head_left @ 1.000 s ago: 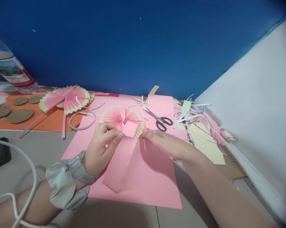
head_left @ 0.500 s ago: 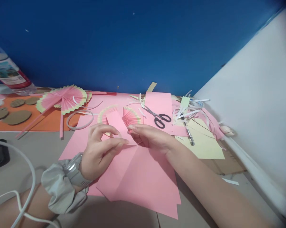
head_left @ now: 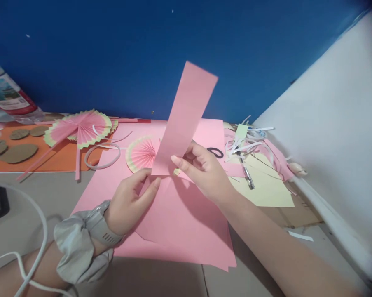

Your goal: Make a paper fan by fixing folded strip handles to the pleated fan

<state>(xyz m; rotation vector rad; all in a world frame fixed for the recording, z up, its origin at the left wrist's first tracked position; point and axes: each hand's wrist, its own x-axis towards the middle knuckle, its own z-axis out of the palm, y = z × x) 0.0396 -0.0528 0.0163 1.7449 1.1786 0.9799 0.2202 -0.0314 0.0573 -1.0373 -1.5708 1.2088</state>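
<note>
A long pink paper strip [head_left: 186,115] stands upright above the pink sheets [head_left: 186,222] on the floor. My right hand [head_left: 204,173] pinches the strip's lower right edge with closed fingers. My left hand [head_left: 130,202], with a watch and a grey scrunchie at the wrist, holds the strip's bottom left corner between thumb and finger. Just behind the strip lies a small pink pleated fan with a yellow rim [head_left: 141,153].
A larger pleated fan [head_left: 80,128] lies on orange paper [head_left: 62,159] with cardboard ovals [head_left: 17,152]. Scissors handle [head_left: 216,152], a pen [head_left: 245,175], yellow paper [head_left: 266,189] and paper scraps lie to the right. A bottle [head_left: 6,97] and white cable [head_left: 34,231] lie at left.
The pink strip was lying folded on the sheets; both hands have lifted it and it now stands upright, hiding most of the scissors.
</note>
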